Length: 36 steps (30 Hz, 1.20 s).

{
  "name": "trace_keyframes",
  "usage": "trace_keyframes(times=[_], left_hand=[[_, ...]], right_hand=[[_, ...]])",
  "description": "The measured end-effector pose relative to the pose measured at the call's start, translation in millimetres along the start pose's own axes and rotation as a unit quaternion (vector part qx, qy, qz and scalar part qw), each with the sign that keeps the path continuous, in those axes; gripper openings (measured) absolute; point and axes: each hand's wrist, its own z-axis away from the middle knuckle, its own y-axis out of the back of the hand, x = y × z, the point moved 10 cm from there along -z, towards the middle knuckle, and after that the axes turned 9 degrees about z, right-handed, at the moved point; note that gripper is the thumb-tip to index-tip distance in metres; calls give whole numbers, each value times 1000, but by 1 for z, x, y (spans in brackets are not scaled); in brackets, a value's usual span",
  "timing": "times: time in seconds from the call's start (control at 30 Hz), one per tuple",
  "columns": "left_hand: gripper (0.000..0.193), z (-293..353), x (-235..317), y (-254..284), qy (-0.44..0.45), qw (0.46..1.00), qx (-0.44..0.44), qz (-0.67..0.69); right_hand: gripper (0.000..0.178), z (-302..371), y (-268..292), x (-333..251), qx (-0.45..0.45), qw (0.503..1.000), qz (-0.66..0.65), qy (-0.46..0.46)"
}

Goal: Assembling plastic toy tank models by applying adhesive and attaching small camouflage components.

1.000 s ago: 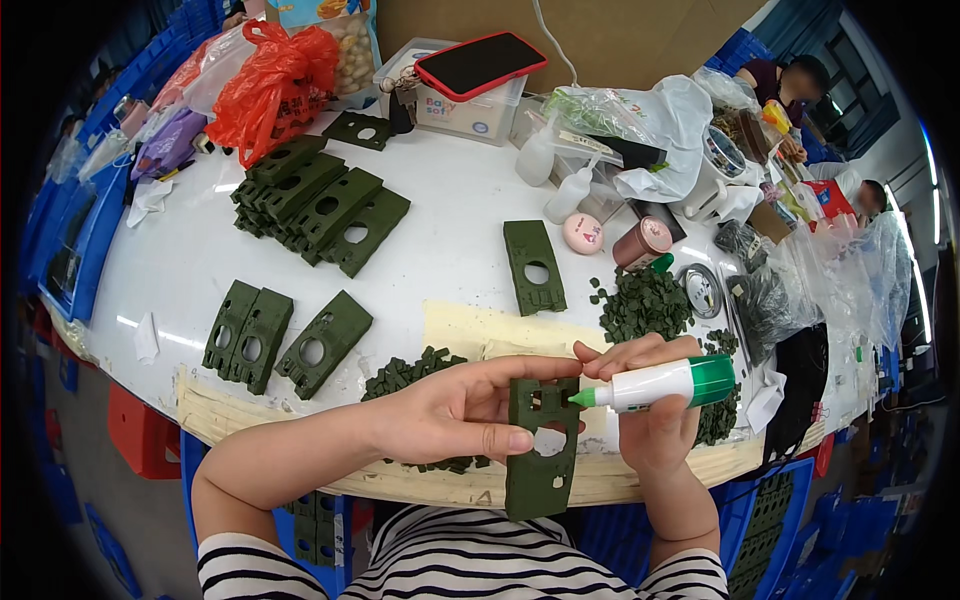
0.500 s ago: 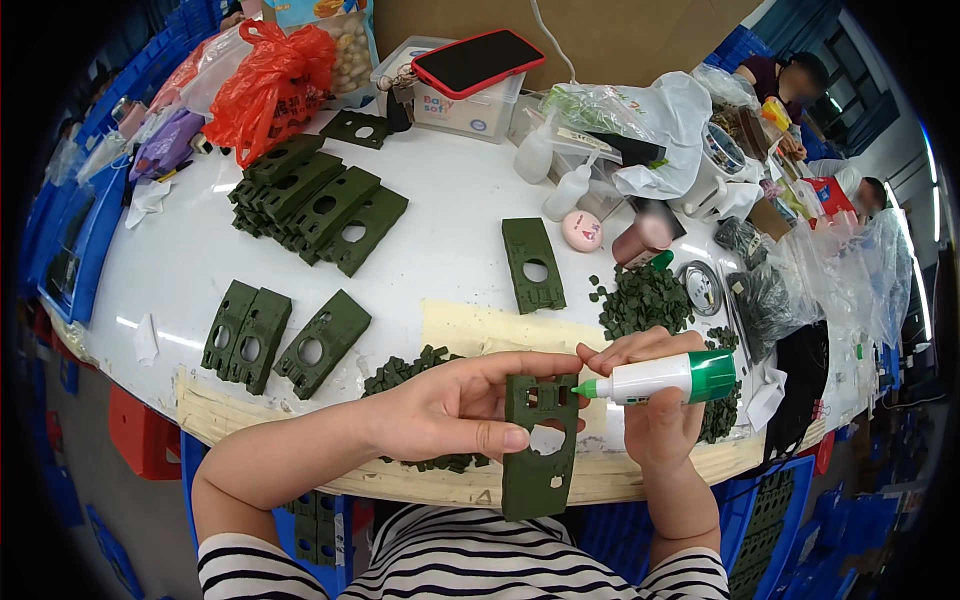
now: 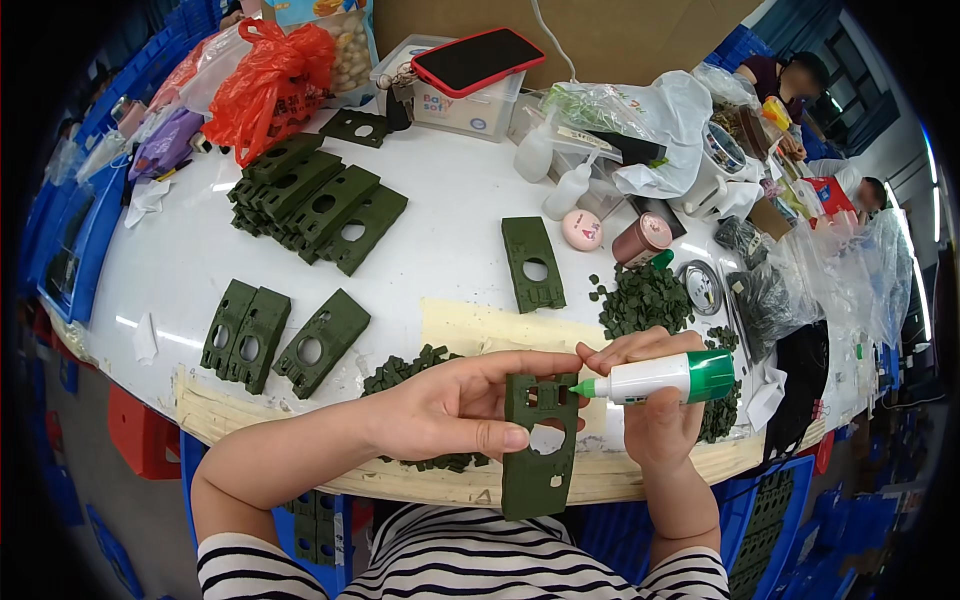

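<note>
My left hand (image 3: 465, 405) grips a dark green plastic model hull (image 3: 535, 480) by its side, thumb on its face, over the table's front edge. The part has a large round hole and smaller cutouts near its top. My right hand (image 3: 660, 420) is closed around a white glue bottle (image 3: 650, 380) with a green base, lying nearly level. Its light green nozzle tip (image 3: 583, 387) meets the upper right edge of the hull. Small dark green pieces (image 3: 420, 370) lie in a heap beside my left hand. Another heap of small pieces (image 3: 645, 300) lies beyond my right hand.
Beyond my hands lies a single hull (image 3: 532, 265). Several more are stacked (image 3: 310, 205) at the back left; others (image 3: 245, 335) lie at the left. A phone (image 3: 478, 62) rests on a plastic box. White squeeze bottles (image 3: 570, 190), a pink jar (image 3: 642, 240) and plastic bags crowd the right.
</note>
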Motion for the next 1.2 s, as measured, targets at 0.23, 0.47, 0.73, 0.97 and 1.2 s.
trace_keyframes(times=[0.23, 0.47, 0.73, 0.97, 1.2], left_hand=[[66, 1, 0, 0, 4, 1000, 1, 2], [65, 2, 0, 2, 2, 1000, 2, -7], [62, 2, 0, -1, -1, 1000, -13, -7], [64, 2, 0, 1, 4, 1000, -1, -10], [70, 1, -2, 4, 14, 1000, 7, 7]], right_hand=[[40, 0, 1, 1, 4, 1000, -22, -7], [40, 0, -2, 0, -11, 999, -33, -9], [39, 0, -3, 0, -11, 1000, -29, -3], [38, 0, -3, 0, -11, 1000, -30, -2], [43, -1, 4, 7, 20, 997, -60, -41]])
